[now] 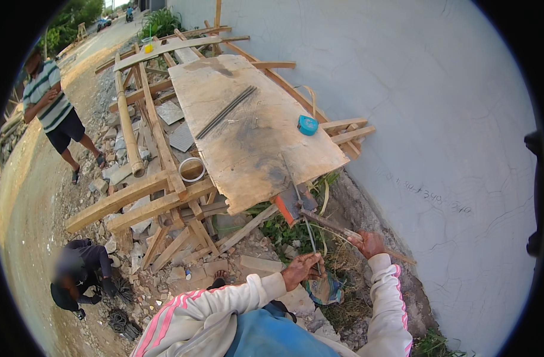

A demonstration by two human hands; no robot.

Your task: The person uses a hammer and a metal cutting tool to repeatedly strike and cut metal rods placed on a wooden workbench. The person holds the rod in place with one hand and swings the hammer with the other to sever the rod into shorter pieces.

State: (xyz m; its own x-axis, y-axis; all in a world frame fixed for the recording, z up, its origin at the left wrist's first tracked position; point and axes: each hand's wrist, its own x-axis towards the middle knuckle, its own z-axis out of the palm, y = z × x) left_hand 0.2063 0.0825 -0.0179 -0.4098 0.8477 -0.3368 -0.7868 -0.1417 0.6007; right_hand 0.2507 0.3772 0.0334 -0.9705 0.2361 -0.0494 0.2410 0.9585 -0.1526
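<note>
My left hand [303, 271] is closed round a thin steel rod [310, 234] below the near edge of a worn plywood board [248, 149]. The rod runs up past a dark, orange-edged block [288, 205] at that edge and on over the plywood. My right hand [368, 244] grips the end of a long brown bar [331, 222], whose other end meets the rod beside the block. How the bar and rod engage is too small to tell. Further up the board lie a bundle of dark rods [226, 112] and a teal tape measure [307, 125].
Wooden beams [138, 208] and a bamboo pole [127, 119] lie left of the board, with a white ring [192, 169] near them. A grey wall [450, 149] rises on the right. One person [49, 101] stands at left; another [82, 273] crouches by dark coiled wire [123, 324].
</note>
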